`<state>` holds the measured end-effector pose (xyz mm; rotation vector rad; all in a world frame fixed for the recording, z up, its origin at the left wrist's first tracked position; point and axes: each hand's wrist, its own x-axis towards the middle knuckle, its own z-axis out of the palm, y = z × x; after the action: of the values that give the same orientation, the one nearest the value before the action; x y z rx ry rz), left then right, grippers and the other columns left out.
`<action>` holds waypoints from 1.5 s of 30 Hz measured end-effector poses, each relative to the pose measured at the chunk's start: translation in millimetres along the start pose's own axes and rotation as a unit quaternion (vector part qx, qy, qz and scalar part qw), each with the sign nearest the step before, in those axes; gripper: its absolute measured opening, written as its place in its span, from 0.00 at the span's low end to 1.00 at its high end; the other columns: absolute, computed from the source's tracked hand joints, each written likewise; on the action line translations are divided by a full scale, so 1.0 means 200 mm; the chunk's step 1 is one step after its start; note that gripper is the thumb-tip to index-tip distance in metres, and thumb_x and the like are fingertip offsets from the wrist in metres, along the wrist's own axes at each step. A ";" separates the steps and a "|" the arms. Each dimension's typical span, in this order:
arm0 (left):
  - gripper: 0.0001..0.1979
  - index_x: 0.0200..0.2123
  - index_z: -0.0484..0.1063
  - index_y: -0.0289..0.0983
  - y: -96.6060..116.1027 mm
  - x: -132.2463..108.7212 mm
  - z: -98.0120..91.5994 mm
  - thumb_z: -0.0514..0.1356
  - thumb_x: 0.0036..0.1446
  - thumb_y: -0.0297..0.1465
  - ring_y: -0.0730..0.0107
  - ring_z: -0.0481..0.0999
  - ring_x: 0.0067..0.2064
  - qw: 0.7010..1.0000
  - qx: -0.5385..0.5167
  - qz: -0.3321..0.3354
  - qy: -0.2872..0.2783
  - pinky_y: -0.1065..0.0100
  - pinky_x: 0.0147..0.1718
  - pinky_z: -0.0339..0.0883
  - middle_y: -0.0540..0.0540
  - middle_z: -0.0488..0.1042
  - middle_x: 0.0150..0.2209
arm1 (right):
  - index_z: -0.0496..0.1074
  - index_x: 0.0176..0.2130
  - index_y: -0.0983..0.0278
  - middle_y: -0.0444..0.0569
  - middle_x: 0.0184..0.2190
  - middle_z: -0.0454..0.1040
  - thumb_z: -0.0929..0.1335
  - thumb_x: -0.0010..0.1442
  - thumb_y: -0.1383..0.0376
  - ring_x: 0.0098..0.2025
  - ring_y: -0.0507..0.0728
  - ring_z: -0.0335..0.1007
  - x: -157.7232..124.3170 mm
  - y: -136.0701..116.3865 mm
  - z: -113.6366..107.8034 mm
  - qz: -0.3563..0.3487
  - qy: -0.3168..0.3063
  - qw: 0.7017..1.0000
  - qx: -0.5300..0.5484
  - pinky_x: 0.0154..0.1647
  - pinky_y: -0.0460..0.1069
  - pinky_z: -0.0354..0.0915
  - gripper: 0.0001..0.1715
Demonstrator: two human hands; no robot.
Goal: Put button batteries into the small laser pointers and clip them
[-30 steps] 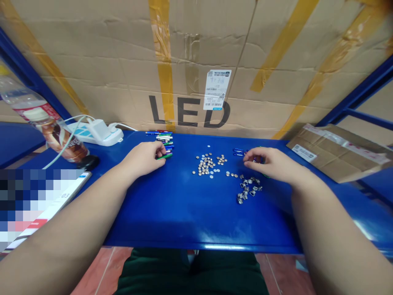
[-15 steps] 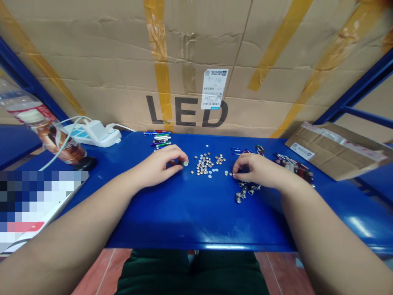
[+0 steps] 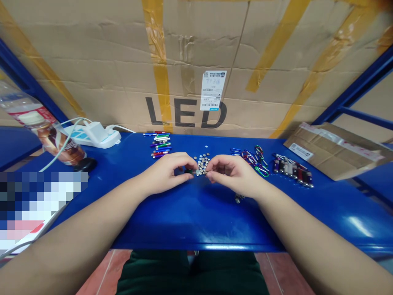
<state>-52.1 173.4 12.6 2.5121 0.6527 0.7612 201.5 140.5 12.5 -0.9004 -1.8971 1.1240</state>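
My left hand (image 3: 172,172) is closed in a pinch around a small dark green flashlight tube (image 3: 189,171), most of which the fingers hide. Facing it, my right hand (image 3: 229,172) pinches what looks like a button cell (image 3: 206,173) at its fingertips. The two hands are close together, a small gap between them. Just behind the fingertips lies a pile of gold and silver button cells (image 3: 203,160), partly covered by my right hand. Small metal end caps (image 3: 238,198) peek out below the right wrist.
Coloured slim tubes (image 3: 161,144) lie at back left, carabiner clips (image 3: 259,162) and tubes with clips (image 3: 293,172) at right. A power strip (image 3: 107,137), a bottle (image 3: 58,139) and a small carton (image 3: 334,149) flank the blue table (image 3: 196,223). A large LED carton (image 3: 123,61) stands behind.
My right hand has moved left from the end caps to the button cell pile, close to my left hand. My left hand has shifted slightly right and nearer, still holding the tube.
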 end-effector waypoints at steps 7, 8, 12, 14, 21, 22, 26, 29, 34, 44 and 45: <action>0.08 0.47 0.78 0.38 0.02 0.00 0.01 0.65 0.64 0.26 0.66 0.77 0.46 1.000 -0.003 0.010 -0.010 0.67 0.46 0.71 0.46 0.79 0.42 | 0.74 0.37 0.64 0.46 0.27 0.78 0.75 0.60 0.59 0.28 0.52 0.74 0.01 0.04 0.04 0.019 -0.008 0.998 0.063 0.34 0.48 0.70 0.11; 0.08 0.47 0.78 0.38 0.02 0.00 0.01 0.65 0.64 0.26 0.66 0.77 0.46 1.000 -0.002 0.012 -0.009 0.67 0.46 0.71 0.46 0.78 0.42 | 0.74 0.37 0.64 0.46 0.27 0.78 0.75 0.60 0.59 0.28 0.52 0.74 0.01 0.04 0.04 0.018 -0.007 0.998 0.063 0.34 0.48 0.70 0.11; 0.08 0.47 0.79 0.38 0.02 0.00 0.01 0.65 0.65 0.27 0.66 0.77 0.45 1.000 -0.001 0.023 -0.007 0.67 0.46 0.71 0.45 0.78 0.42 | 0.74 0.36 0.64 0.45 0.27 0.78 0.75 0.60 0.59 0.28 0.52 0.74 0.01 0.05 0.05 0.014 -0.006 0.998 0.069 0.34 0.48 0.69 0.11; 0.08 0.47 0.79 0.39 0.02 0.00 0.01 0.65 0.65 0.27 0.66 0.77 0.45 1.000 -0.003 0.025 -0.007 0.66 0.46 0.71 0.45 0.77 0.42 | 0.74 0.36 0.64 0.45 0.27 0.78 0.75 0.60 0.60 0.28 0.52 0.74 0.02 0.06 0.05 0.016 -0.007 0.997 0.070 0.34 0.48 0.69 0.11; 0.07 0.46 0.79 0.39 0.01 0.00 0.02 0.65 0.65 0.27 0.65 0.77 0.45 1.000 -0.010 0.017 -0.009 0.65 0.46 0.72 0.45 0.78 0.42 | 0.74 0.36 0.64 0.45 0.27 0.77 0.74 0.60 0.60 0.28 0.52 0.73 0.02 0.06 0.06 0.003 -0.004 0.999 0.045 0.34 0.48 0.69 0.10; 0.07 0.46 0.79 0.38 0.01 0.00 0.02 0.64 0.65 0.26 0.65 0.77 0.45 1.000 -0.012 0.017 -0.009 0.65 0.46 0.72 0.45 0.78 0.42 | 0.74 0.37 0.64 0.45 0.28 0.78 0.74 0.61 0.60 0.29 0.53 0.73 0.02 0.05 0.05 -0.006 -0.001 1.000 0.028 0.34 0.48 0.69 0.10; 0.08 0.46 0.78 0.38 0.01 0.00 0.01 0.64 0.65 0.25 0.65 0.77 0.46 1.000 -0.013 0.014 -0.005 0.64 0.48 0.72 0.45 0.79 0.43 | 0.77 0.37 0.63 0.47 0.32 0.80 0.71 0.62 0.62 0.32 0.54 0.74 0.00 0.01 -0.04 -0.033 0.025 0.988 -0.146 0.36 0.49 0.69 0.06; 0.08 0.46 0.78 0.39 0.00 0.00 0.01 0.64 0.64 0.25 0.64 0.77 0.46 1.000 -0.011 0.009 -0.004 0.64 0.47 0.73 0.45 0.79 0.44 | 0.79 0.37 0.62 0.49 0.36 0.82 0.70 0.60 0.67 0.35 0.57 0.76 -0.02 0.00 -0.17 0.006 0.057 0.936 -0.348 0.39 0.52 0.68 0.05; 0.08 0.45 0.78 0.40 -0.01 -0.01 0.01 0.63 0.64 0.24 0.65 0.77 0.46 1.000 -0.012 0.004 -0.006 0.65 0.45 0.74 0.45 0.78 0.44 | 0.82 0.34 0.60 0.48 0.35 0.83 0.72 0.56 0.68 0.37 0.61 0.79 -0.06 0.05 -0.34 0.149 0.051 0.867 -0.473 0.41 0.54 0.71 0.06; 0.08 0.44 0.78 0.38 0.00 0.00 0.00 0.63 0.63 0.24 0.65 0.78 0.46 1.000 -0.013 -0.002 -0.004 0.65 0.46 0.73 0.45 0.79 0.43 | 0.83 0.35 0.58 0.47 0.37 0.84 0.74 0.57 0.63 0.40 0.61 0.79 -0.07 0.05 -0.30 0.142 -0.025 0.879 -0.454 0.44 0.54 0.71 0.05; 0.08 0.44 0.78 0.38 -0.01 0.00 0.00 0.63 0.63 0.24 0.65 0.78 0.46 1.000 -0.013 -0.003 -0.005 0.65 0.46 0.73 0.45 0.79 0.43 | 0.83 0.35 0.57 0.46 0.37 0.84 0.74 0.57 0.64 0.39 0.61 0.79 -0.06 0.06 -0.30 0.141 -0.030 0.878 -0.457 0.45 0.54 0.71 0.05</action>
<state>-52.1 173.9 11.3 2.4876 0.6425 0.7494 260.6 157.6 19.0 -1.7001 -2.4239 0.3280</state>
